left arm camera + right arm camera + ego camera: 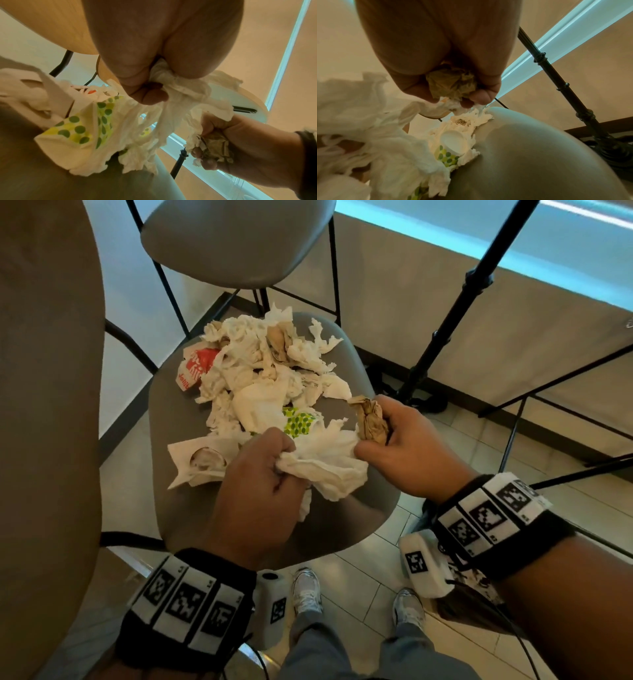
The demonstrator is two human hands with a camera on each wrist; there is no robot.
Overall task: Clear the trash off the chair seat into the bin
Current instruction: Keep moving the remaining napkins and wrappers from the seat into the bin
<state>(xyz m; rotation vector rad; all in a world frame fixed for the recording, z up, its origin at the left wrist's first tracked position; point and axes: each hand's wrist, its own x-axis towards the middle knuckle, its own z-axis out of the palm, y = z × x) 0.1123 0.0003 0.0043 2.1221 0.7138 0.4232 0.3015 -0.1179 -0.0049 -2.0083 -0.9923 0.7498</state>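
A grey chair seat (346, 409) carries a heap of crumpled white tissues (260, 361), a red-and-white wrapper (193, 368), a green-dotted wrapper (299, 422) and a flattened paper cup (202, 460). My left hand (260, 474) grips a wad of white tissue (325, 467) above the seat's near edge. My right hand (407, 443) clutches a crumpled brown paper ball (370, 422) and also pinches the tissue's right end. In the left wrist view the tissue (180, 86) bunches out of my fist beside the green-dotted wrapper (96, 121). The brown ball (452, 83) fills my right palm. No bin is in view.
A second grey chair (236, 241) stands behind the seat. A black tripod pole (459, 306) slants down to the right of it, with its base by the wall. A tan chair back (48, 405) fills the left side. My shoes (308, 590) stand on tiled floor below.
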